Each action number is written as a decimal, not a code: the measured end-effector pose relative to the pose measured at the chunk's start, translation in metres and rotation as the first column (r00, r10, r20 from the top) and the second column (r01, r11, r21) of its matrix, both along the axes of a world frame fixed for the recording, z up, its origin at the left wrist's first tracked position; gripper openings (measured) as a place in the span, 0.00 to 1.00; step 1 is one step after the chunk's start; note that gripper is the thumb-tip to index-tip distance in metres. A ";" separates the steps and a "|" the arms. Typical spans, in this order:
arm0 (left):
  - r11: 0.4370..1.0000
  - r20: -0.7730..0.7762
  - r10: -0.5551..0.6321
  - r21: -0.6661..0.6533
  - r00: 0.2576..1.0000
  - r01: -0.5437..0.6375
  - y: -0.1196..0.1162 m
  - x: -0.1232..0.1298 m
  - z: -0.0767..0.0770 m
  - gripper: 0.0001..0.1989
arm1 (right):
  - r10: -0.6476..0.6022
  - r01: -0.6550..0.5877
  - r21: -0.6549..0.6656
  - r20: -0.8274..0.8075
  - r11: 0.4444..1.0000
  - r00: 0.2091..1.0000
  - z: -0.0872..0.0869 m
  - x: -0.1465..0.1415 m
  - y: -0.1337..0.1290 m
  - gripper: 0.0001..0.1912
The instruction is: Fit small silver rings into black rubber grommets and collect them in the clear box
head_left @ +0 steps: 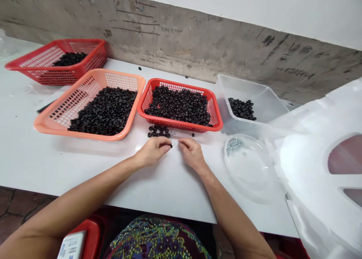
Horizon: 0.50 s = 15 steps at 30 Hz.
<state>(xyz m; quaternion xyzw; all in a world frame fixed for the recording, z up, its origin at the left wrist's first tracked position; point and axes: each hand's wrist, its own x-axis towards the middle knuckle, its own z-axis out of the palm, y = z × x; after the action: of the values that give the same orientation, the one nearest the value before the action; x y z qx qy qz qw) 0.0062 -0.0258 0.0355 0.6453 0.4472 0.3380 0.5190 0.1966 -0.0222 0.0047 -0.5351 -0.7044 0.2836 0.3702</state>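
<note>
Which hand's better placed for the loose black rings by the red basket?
Left, probably: the left hand lies just below the loose black rings, while the right hand sits further off to their right.

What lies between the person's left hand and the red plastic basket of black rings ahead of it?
A small loose pile of black rings sits between the left hand and the red basket's front wall.
</note>
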 end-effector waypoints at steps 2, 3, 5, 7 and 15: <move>0.960 0.320 0.004 -0.267 0.947 0.086 0.002 0.007 0.003 0.08 | -0.044 0.028 -0.123 -0.131 0.992 0.990 0.006 0.002 -0.001 0.08; 0.923 0.431 0.040 -0.361 0.901 0.132 0.002 0.009 0.001 0.09 | -0.069 0.041 -0.169 -0.166 0.985 0.984 0.010 0.003 -0.002 0.08; 0.859 0.535 0.113 -0.476 0.837 0.188 0.001 0.012 -0.007 0.12 | -0.118 0.078 -0.204 -0.193 0.976 0.974 0.015 0.004 -0.004 0.06; 0.827 0.552 0.149 -0.525 0.821 0.203 0.000 0.013 -0.019 0.14 | -0.153 0.112 -0.203 -0.200 0.973 0.968 0.018 0.003 -0.007 0.04; 0.834 0.584 0.167 -0.514 0.795 0.202 0.002 0.011 -0.032 0.15 | -0.047 -0.007 -0.206 -0.257 0.979 0.965 0.037 -0.001 -0.017 0.05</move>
<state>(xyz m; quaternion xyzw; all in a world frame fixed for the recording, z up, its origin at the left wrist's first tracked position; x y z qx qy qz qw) 0.0177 -0.0234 0.0035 0.3288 0.3285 0.3780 0.8007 0.1960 -0.0395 0.0422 -0.5355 -0.6111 0.4188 0.4054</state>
